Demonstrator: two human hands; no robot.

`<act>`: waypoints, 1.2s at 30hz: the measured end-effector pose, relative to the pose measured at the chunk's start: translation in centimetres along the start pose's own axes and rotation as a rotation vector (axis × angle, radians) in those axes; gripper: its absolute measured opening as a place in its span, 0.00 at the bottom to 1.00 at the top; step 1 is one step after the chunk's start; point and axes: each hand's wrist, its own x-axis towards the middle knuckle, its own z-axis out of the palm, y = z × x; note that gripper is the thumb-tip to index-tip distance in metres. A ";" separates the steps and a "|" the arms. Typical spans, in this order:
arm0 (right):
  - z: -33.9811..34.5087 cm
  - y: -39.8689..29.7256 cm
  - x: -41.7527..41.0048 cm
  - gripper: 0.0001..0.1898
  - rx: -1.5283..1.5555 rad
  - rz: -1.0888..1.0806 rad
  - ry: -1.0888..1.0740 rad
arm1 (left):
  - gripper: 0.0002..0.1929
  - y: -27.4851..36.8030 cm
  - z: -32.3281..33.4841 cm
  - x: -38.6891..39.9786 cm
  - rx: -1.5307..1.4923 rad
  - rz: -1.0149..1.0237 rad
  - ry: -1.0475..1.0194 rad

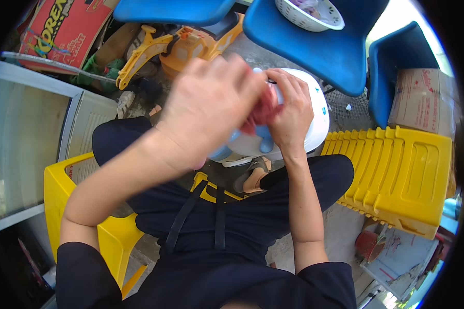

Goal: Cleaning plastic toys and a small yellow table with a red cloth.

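My left hand [210, 100] is blurred, with its back to the camera and its fingers curled at a red, crumpled thing [263, 110] that looks like cloth. My right hand [292, 108] grips the right side of that red thing, fingers bent over its top. Both hands are in front of a white round-edged seat or lid [320, 127] with blue marks. Beneath the hands are light-blue rounded parts [266, 145], partly hidden; whether they belong to the white object I cannot tell. What lies between my left fingers is hidden by the hand.
Blue chairs [309, 50] stand ahead, one bearing a white perforated basket [324, 26]. A yellow toy excavator [189, 48] is beyond my left hand. Stacked yellow plastic stools [390, 177] and a cardboard box [417, 100] are at right. At left is a glass-paned frame [27, 143].
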 end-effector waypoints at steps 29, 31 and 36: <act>-7.0 0.6 -4.8 0.18 0.253 0.033 -0.263 | 0.19 -6.0 4.9 0.8 -1.367 -0.463 -0.604; -6.7 0.5 -5.2 0.18 0.240 0.043 -0.251 | 0.20 -3.5 10.7 -0.2 -1.719 -0.295 -0.773; -7.8 1.6 -6.2 0.18 0.226 0.137 -0.210 | 0.22 -1.7 14.7 -1.7 -1.618 -0.378 -0.726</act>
